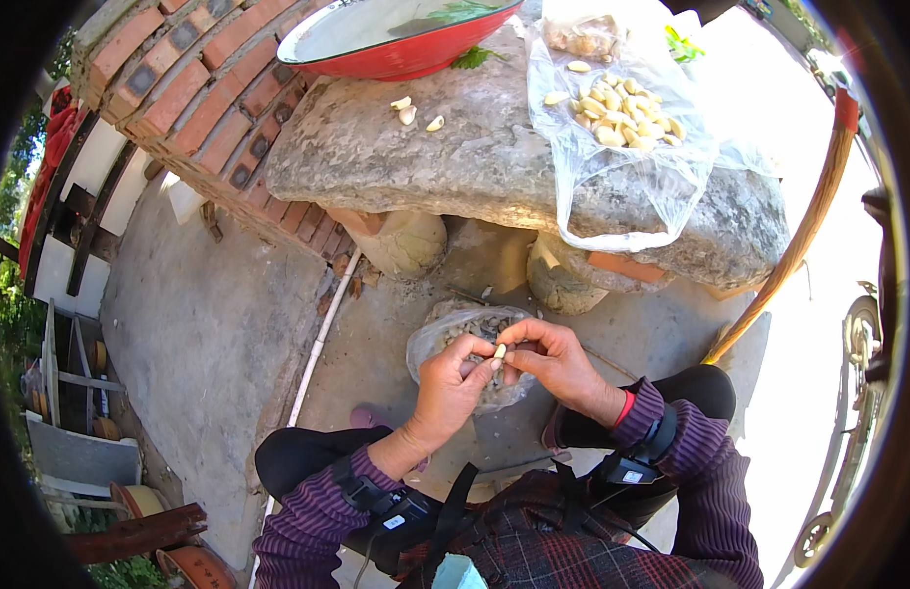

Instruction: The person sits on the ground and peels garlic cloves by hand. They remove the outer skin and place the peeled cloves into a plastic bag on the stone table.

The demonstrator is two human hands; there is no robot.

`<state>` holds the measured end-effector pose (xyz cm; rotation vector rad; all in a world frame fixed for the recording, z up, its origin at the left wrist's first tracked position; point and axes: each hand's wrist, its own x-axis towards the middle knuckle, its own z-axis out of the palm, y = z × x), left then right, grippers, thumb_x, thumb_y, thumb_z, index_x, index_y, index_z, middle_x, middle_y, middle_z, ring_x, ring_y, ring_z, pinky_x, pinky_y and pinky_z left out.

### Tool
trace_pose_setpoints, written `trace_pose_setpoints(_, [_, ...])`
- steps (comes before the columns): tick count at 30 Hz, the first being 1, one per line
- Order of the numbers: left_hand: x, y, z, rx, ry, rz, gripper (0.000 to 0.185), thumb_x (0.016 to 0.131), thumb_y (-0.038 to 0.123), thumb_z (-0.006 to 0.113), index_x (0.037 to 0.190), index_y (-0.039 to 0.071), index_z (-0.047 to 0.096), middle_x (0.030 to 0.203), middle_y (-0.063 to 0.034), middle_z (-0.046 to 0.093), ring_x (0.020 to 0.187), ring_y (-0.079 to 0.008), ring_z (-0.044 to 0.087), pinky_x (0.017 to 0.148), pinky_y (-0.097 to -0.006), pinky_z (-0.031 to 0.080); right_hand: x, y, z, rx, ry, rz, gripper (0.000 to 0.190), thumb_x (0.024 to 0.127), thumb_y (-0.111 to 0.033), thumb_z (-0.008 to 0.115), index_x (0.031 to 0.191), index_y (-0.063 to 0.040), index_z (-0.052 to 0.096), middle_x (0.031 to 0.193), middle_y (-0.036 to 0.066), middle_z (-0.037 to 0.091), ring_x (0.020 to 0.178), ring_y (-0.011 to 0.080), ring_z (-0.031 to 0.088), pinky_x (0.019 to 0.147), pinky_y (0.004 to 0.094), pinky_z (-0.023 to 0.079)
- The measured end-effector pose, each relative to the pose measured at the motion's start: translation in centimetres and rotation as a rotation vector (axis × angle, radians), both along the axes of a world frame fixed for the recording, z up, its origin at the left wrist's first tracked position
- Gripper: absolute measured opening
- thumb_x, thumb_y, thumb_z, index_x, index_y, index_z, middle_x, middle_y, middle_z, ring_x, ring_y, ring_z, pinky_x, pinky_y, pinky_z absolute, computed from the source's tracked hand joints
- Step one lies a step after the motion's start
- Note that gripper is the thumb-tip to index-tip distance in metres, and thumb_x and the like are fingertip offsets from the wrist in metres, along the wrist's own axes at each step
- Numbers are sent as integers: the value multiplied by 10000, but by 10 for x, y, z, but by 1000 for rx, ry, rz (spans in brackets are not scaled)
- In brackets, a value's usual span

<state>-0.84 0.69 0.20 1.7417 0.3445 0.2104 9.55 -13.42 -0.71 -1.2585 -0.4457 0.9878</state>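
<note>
A pale garlic clove (500, 351) is pinched between the fingertips of my left hand (449, 386) and my right hand (562, 362). Both hands hang over a clear plastic bag (423, 344) on the ground, which holds what look like garlic skins. On the stone slab in front of me, a pile of peeled garlic cloves (623, 110) rests on a spread plastic bag (650, 188). A bundle of what may be unpeeled garlic (584, 35) sits behind that pile. Several loose cloves (408, 115) lie directly on the stone to its left.
The rough stone slab (425, 166) stands on stubby supports (400, 243) beside a brick wall (197, 88). A red enamel basin (403, 55) with green leaves is tilted at the back. A curved wooden handle (786, 258) rises at right; a white pipe (326, 331) runs along the floor.
</note>
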Motion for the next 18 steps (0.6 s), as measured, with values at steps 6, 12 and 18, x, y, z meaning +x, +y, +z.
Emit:
trace_pose_setpoints(6, [2,4,-9,-311,31,-12,91,882,73,582,957,33,548,810,-13,596,478,-3,429,408,-162,335,1,1,2,-1,-66,19,145,878,7,540,1020,1,568,854,35,618,713,87,592,660,228,484])
trace_pose_setpoints(12, [3,5,2,-524,124,-15,118,907,84,538,1012,37,509,816,-44,611,408,-22,387,362,-171,324,-1,1,-1,-16,-264,27,160,883,8,539,1043,9,555,867,43,618,715,82,595,647,220,484])
trace_pose_setpoints(18, [3,5,1,-512,116,-9,130,908,76,533,1026,34,502,819,-36,602,411,-20,388,363,-168,323,-8,3,1,6,-311,-104,148,851,-6,601,991,-3,553,813,30,605,658,75,614,577,215,489])
